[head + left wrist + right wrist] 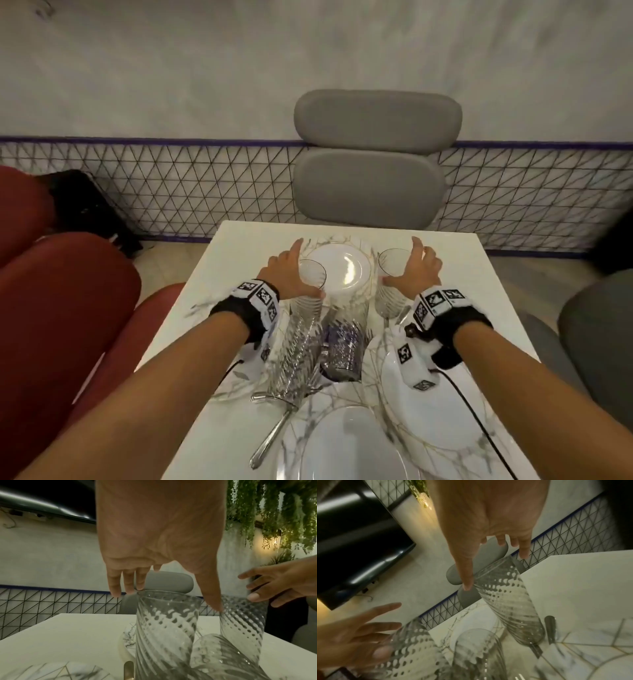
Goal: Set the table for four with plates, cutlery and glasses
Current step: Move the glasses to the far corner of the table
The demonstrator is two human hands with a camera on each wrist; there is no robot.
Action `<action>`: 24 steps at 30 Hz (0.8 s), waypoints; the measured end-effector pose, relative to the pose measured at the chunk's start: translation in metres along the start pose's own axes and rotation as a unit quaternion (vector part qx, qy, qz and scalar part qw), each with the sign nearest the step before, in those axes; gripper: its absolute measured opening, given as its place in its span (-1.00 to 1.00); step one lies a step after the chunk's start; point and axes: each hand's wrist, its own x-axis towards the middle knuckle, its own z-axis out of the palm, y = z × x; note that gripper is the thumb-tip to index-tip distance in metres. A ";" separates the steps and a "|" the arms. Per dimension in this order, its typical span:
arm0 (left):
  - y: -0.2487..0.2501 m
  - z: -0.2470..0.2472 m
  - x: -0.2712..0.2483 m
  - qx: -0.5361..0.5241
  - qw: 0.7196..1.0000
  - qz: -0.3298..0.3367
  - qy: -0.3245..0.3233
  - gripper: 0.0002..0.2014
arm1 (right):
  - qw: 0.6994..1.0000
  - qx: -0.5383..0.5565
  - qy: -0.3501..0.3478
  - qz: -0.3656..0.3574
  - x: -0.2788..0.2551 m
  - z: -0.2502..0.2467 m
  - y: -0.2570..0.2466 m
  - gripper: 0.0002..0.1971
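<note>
1. Left hand [286, 274]: fingers spread wide beside the rim of a tall ribbed clear glass [306, 298]; contact uncertain.
2. Right hand [416, 272]: fingers spread, thumb at a second ribbed clear glass [390, 284].
3. Both glasses flank the far round white plate [342, 270] on the white marble-patterned table [479, 274].

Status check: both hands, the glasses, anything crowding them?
Left hand around left glass, right hand around right glass, fingers spread. Both upright beside far plate. Two more glasses crowded between them.
</note>
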 end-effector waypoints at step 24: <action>0.175 0.012 0.141 -0.160 0.969 0.165 0.086 0.32 | 0.989 0.113 0.053 -0.079 0.147 -0.121 0.110 0.10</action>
